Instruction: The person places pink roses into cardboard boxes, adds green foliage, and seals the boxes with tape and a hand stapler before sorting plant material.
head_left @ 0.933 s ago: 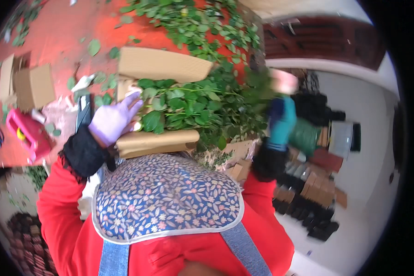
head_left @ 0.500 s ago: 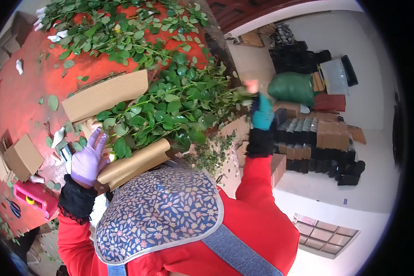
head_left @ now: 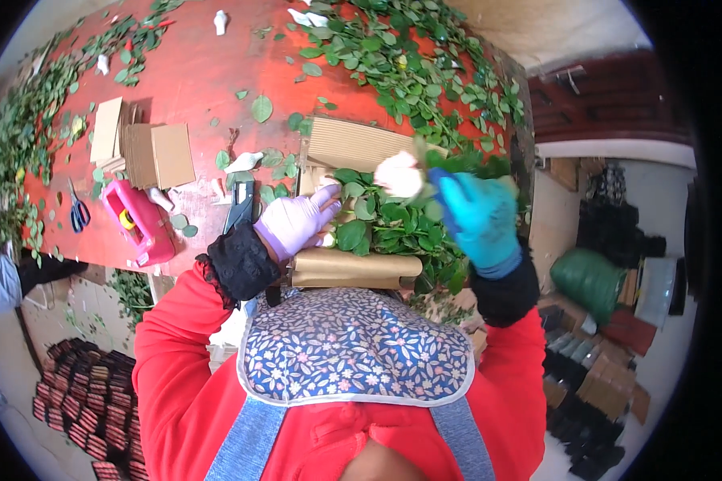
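Note:
My right hand (head_left: 481,218), in a teal glove, is closed on a pale pink rose (head_left: 399,175). The bloom points left, over a bundle of leafy green stems (head_left: 393,216); much of its own stem is hidden or blurred. My left hand (head_left: 297,221), in a lilac glove, rests with fingers stretched out at the left end of the bundle, beside pale blooms partly hidden under it. Corrugated cardboard (head_left: 357,144) stands along the bundle's far side. Along the near side a flap of brown wrapping (head_left: 357,270) curls over, close to my apron.
Left of my hand lie a dark stapler-like tool (head_left: 241,205), a pink tape dispenser (head_left: 143,224), scissors (head_left: 79,215) and cardboard pieces (head_left: 159,155). More leafy stems (head_left: 401,68) cover the table's far right. A green sack (head_left: 590,276) and boxes stand on the floor at right.
The view has swung left. My right hand has come in from beyond the stem ends, bringing the rose over the bundle near my left hand. The left hand stays at the bundle's end.

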